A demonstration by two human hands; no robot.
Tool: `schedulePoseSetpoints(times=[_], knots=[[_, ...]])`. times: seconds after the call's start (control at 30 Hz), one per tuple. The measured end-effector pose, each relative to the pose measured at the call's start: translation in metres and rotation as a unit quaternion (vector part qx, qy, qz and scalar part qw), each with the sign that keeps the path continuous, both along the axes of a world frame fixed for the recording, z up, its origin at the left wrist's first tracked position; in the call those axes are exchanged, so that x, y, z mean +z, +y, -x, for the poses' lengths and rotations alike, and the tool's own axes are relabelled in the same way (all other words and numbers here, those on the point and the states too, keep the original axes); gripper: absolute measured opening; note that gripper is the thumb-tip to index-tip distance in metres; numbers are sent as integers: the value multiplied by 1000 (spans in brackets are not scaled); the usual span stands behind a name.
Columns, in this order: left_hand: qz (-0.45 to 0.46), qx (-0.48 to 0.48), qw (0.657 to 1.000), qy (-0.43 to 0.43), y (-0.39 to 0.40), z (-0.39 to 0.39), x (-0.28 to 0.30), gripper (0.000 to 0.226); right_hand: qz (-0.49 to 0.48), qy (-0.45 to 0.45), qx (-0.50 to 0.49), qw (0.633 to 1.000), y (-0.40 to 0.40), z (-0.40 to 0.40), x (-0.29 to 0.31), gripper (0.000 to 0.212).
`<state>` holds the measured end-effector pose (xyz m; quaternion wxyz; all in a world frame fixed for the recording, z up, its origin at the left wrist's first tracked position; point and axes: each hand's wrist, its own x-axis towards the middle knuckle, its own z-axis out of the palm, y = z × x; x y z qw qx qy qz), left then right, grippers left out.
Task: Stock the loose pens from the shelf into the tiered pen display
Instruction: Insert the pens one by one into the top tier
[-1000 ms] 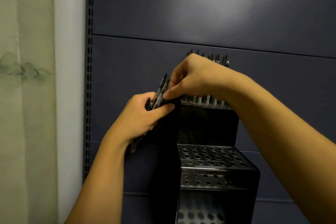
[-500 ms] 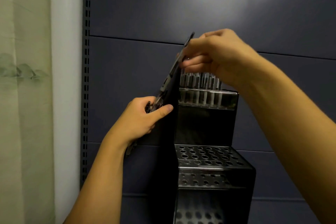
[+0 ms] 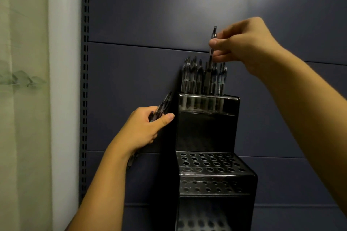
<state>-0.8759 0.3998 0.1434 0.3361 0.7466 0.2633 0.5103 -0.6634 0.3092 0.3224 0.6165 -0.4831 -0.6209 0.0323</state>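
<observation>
A black tiered pen display (image 3: 206, 131) stands against the dark back panel. Its top tier holds several upright pens (image 3: 193, 76). The middle tier (image 3: 206, 163) shows rows of empty holes, and a lower tier is partly visible below. My right hand (image 3: 242, 43) pinches one pen (image 3: 212, 48) upright over the top tier, its lower end down among the standing pens. My left hand (image 3: 148, 127) grips a bundle of loose pens (image 3: 163, 107) beside the display's left wall.
A slotted shelving upright (image 3: 85, 80) runs down the left of the blue-grey back panel (image 3: 150, 15). Further left are a white wall strip and a pale green curtain (image 3: 22, 99).
My right hand drew one pen out of the bundle in my left hand, carried it up and to the right, and turned it upright over the top tier. My left hand stayed in place.
</observation>
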Motion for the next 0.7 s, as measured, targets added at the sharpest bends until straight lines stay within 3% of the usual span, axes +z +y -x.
schedulePoseSetpoints(times=[0.37, 0.7], knots=[[4, 9, 1000, 11, 0, 2, -1, 35, 64, -8, 34, 997, 20, -2, -17, 12], [-5, 6, 1000, 10, -2, 2, 1, 33, 124, -54, -19, 991, 18, 8, -24, 18]])
